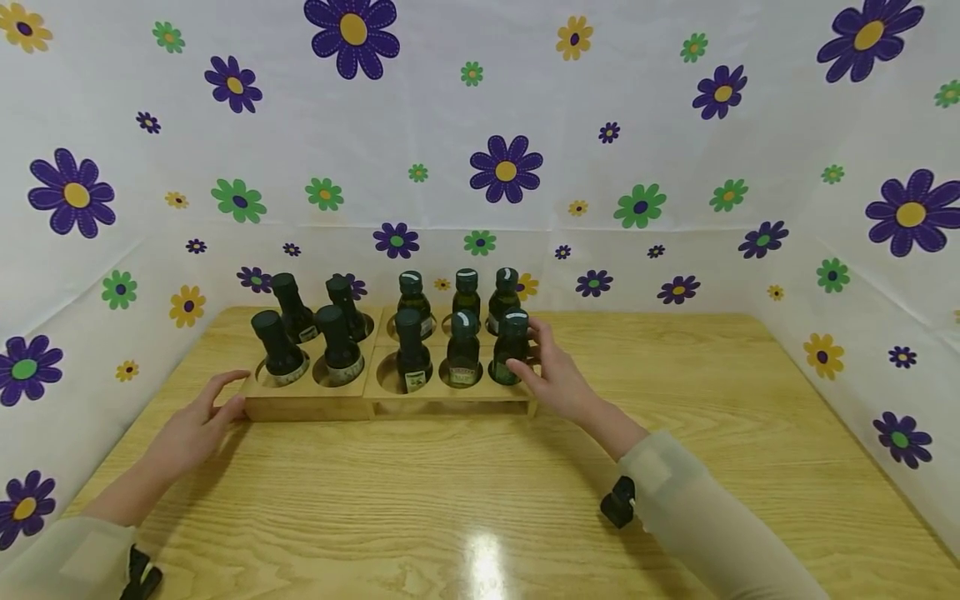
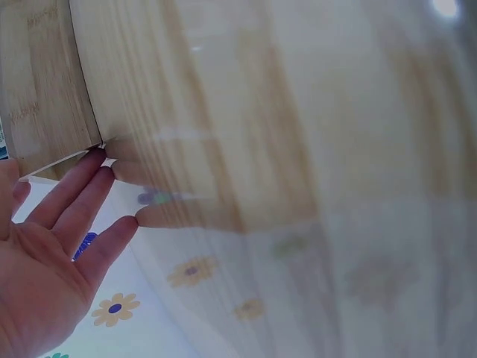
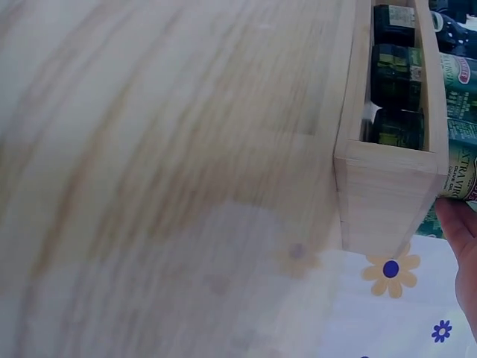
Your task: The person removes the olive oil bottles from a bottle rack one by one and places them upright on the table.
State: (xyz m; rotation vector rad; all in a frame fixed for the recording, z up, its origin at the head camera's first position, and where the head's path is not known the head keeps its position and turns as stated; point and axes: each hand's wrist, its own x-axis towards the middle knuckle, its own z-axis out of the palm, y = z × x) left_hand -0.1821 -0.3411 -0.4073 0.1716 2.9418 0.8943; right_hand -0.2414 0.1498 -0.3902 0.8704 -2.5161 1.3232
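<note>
In the head view, my right hand (image 1: 558, 375) grips the front right green olive oil bottle (image 1: 512, 346), thumb on its front and fingers behind its right side. That bottle stands upright in a hole of the right wooden rack (image 1: 450, 397). The right wrist view shows its "extra virgin" label (image 3: 462, 156) beside my fingertips (image 3: 449, 216). At the far left, my left hand (image 1: 191, 429) touches the end of the left wooden rack (image 1: 307, 408). Its fingers (image 2: 78, 179) are stretched out against the rack's lower edge in the left wrist view.
Several dark long-necked bottles (image 1: 281, 350) stand in the left rack. More green bottles, such as the one beside the gripped bottle (image 1: 463, 350), fill the right rack's other holes. Both racks sit side by side on a glossy wooden table (image 1: 420, 500), before a flowered cloth wall (image 1: 420, 108).
</note>
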